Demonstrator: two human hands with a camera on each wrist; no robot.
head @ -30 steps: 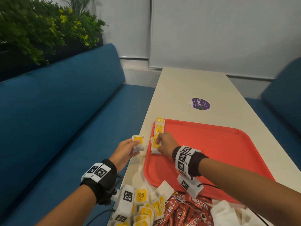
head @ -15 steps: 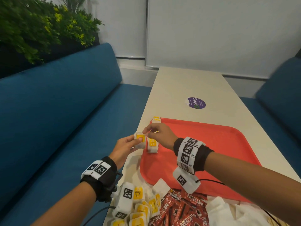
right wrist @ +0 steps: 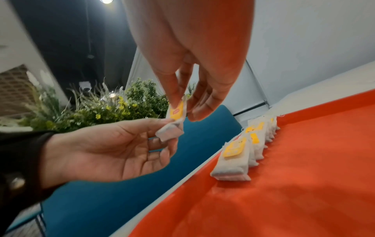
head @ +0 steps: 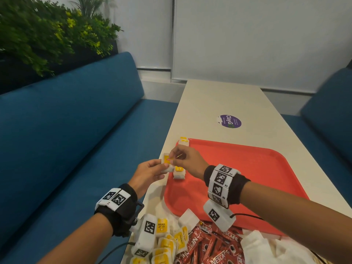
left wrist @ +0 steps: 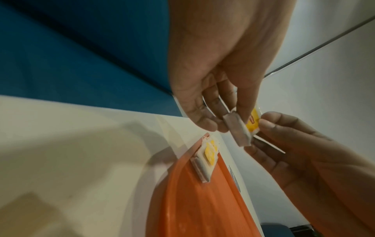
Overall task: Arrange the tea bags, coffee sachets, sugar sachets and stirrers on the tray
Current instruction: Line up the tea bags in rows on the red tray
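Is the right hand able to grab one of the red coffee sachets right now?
Probably not yet. The right hand is pinching the tea bag that the left hand also holds, up by the tray. The coffee sachets lie uncovered nearer the person.

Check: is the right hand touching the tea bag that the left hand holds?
Touching. In the right wrist view the right hand pinches the yellow tag of the tea bag between thumb and fingers, while the left hand holds its lower end.

A café or office lounge: blue booth seats (head: 76,130), long table (head: 219,103), planter greenery (head: 47,33).
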